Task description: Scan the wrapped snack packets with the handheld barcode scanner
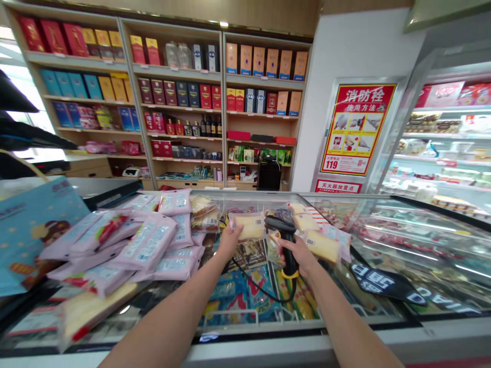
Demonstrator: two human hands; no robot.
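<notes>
My left hand [229,240] grips a clear packet of pale yellow food [249,226] by its left edge, holding it up over the glass freezer lid [387,240]. My right hand [297,254] is closed round the handle of a black barcode scanner [284,237] with a yellow band. The scanner's head sits just right of the packet and points towards it. A black cable [261,288] hangs from the scanner's base. To the right of the scanner lie two or three more yellow packets [320,245] on the glass.
A heap of several pink-lilac packets [149,243] covers the lid at left, beside a blue paper bag [34,225]. Shelves of boxed goods [172,97] fill the back wall. A red fire-hydrant poster [355,128] and an open chiller [445,143] stand at right.
</notes>
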